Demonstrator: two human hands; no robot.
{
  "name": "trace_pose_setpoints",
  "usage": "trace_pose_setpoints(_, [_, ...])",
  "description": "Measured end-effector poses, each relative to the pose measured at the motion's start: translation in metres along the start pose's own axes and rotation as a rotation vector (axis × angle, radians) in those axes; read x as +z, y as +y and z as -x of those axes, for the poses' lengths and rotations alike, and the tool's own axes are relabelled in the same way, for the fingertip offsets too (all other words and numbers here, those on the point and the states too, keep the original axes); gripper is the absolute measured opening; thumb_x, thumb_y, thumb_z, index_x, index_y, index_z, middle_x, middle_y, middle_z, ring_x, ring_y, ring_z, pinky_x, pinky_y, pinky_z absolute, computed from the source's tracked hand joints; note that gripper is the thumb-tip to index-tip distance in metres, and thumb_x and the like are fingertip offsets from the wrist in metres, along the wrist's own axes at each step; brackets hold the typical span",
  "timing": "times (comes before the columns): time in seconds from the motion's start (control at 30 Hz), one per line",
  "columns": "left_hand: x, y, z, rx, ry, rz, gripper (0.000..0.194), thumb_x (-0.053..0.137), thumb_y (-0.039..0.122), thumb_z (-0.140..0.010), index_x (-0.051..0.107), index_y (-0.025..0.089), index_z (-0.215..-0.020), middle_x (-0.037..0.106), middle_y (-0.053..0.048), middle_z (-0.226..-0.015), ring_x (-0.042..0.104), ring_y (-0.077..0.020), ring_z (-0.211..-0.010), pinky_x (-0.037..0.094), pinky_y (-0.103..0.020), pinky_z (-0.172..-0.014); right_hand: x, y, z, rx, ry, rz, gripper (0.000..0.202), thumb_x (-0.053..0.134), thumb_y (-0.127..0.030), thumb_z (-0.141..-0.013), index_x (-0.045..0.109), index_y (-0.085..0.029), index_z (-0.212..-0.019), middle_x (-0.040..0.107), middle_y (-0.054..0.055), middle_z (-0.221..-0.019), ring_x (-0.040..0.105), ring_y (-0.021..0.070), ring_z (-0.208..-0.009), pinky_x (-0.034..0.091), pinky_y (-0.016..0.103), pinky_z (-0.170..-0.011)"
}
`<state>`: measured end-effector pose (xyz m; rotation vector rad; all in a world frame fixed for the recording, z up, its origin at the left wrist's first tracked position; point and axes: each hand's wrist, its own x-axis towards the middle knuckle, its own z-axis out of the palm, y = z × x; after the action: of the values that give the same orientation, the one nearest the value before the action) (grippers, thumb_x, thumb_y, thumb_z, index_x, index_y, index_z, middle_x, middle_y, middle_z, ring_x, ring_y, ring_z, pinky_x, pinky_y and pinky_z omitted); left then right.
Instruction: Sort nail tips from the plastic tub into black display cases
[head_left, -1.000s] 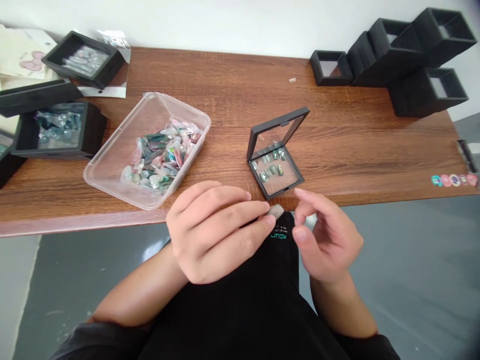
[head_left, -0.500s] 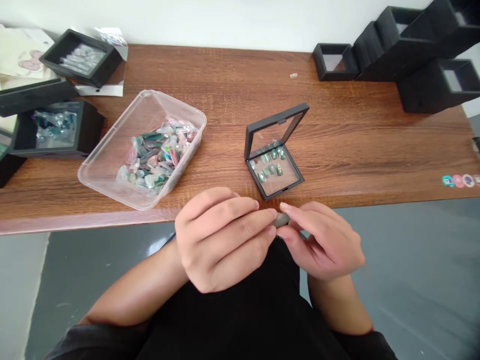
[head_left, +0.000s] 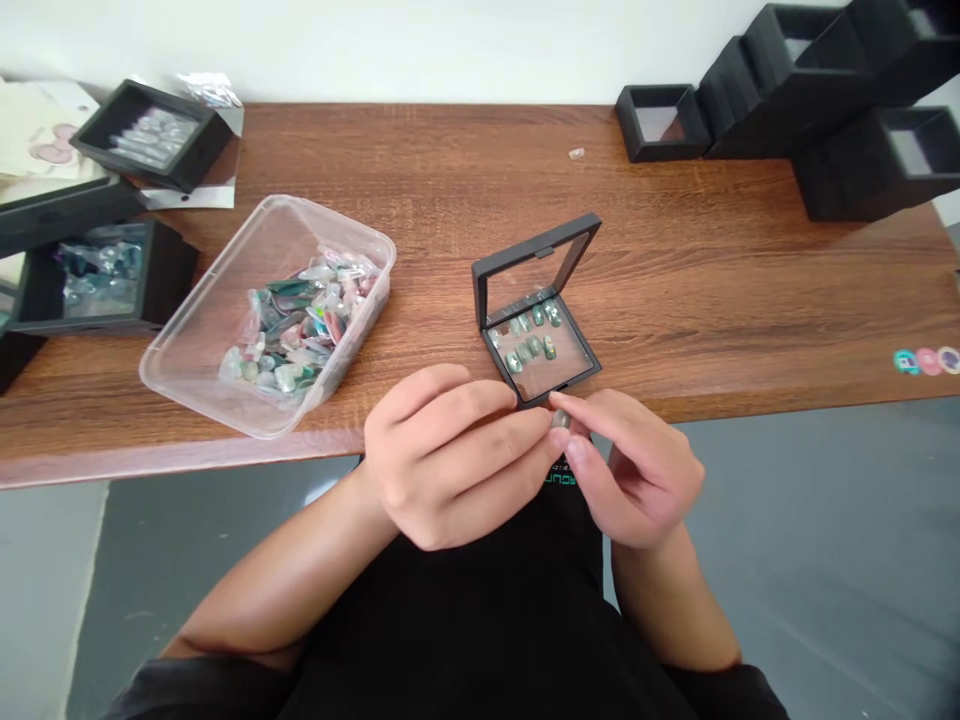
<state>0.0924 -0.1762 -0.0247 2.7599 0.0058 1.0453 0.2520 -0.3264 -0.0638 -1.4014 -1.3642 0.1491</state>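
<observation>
Pinching a small grey piece (head_left: pixel 561 421) in its grip by the table's (head_left: pixel 675 280) near edge, a person's left hand (head_left: pixel 457 462) sits beside the right hand (head_left: pixel 637 470), whose grip on it cannot be told. Just beyond, a raised-lid black case (head_left: pixel 546 378) displays green pieces (head_left: pixel 533 347); leftward stands a clear tub (head_left: pixel 199 345).

Bright, soft light, pale glare on the grey floor (head_left: pixel 825 540), wide-angle stretch in the right-hand black boxes (head_left: pixel 810 112).
</observation>
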Motion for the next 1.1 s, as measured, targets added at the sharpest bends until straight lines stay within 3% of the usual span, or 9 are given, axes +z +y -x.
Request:
trace_pose_setpoints(0.1, [0.003,-0.005,-0.005,0.174,0.059,-0.068,0.014,0.066,0.018,-0.101,0.080,0.022,-0.102,0.085,0.006,-0.104,0.078,-0.0135,-0.093,0.060,-0.032,-0.080,-0.001,0.004,0.000,0.054,-0.016,-0.031,0.046,0.064,-0.012,-0.095,0.072,-0.026,-0.138,0.072,-0.001,-0.080,0.064,0.0142,-0.070,0.054,0.031,-0.064])
trace_pose_setpoints(0.33, [0.012,-0.007,-0.010,0.175,0.108,-0.030,0.013,0.067,0.024,-0.101,0.075,0.026,-0.091,0.083,0.008,-0.100,0.079,-0.0145,-0.101,0.061,-0.031,-0.082,-0.014,0.007,-0.001,0.024,-0.073,0.040,0.044,0.071,-0.018,-0.096,0.071,-0.025,-0.139,0.060,-0.004,-0.072,0.055,0.0101,-0.064,0.048,0.026,-0.059])
trace_pose_setpoints(0.47, [0.021,-0.009,-0.012,0.233,0.148,-0.018,0.015,0.066,0.024,-0.100,0.071,0.026,-0.087,0.082,0.007,-0.092,0.079,-0.0139,-0.095,0.059,-0.029,-0.077,-0.021,0.009,-0.003,0.045,-0.115,0.054,0.042,0.073,-0.020,-0.096,0.072,-0.027,-0.138,0.060,-0.004,-0.071,0.054,0.0096,-0.063,0.048,0.025,-0.060])
trace_pose_setpoints(0.63, [0.026,-0.012,-0.012,0.208,0.152,-0.021,0.017,0.065,0.026,-0.101,0.069,0.029,-0.084,0.082,0.009,-0.092,0.078,-0.0131,-0.098,0.059,-0.029,-0.076,-0.020,0.014,-0.002,0.081,-0.134,0.004,0.043,0.072,-0.029,-0.099,0.070,-0.030,-0.142,0.062,-0.003,-0.072,0.056,0.0116,-0.064,0.050,0.028,-0.061])
trace_pose_setpoints(0.87, [0.030,-0.017,-0.013,0.237,0.130,-0.053,0.020,0.066,0.022,-0.098,0.069,0.028,-0.079,0.082,0.007,-0.087,0.078,-0.0141,-0.093,0.061,-0.029,-0.077,-0.016,0.013,0.002,0.335,-0.020,-0.072,0.035,0.081,-0.021,-0.090,0.081,-0.035,-0.122,0.069,-0.004,-0.072,0.056,0.0096,-0.060,0.048,0.024,-0.054])
trace_pose_setpoints(1.1, [0.031,-0.018,-0.008,0.241,0.143,-0.031,0.017,0.068,0.023,-0.097,0.071,0.028,-0.081,0.083,0.005,-0.094,0.077,-0.0138,-0.095,0.061,-0.030,-0.076,-0.026,0.011,-0.006,0.493,-0.166,-0.189,0.029,0.081,-0.022,-0.091,0.082,-0.032,-0.118,0.063,-0.005,-0.066,0.053,0.0077,-0.056,0.046,0.022,-0.052])
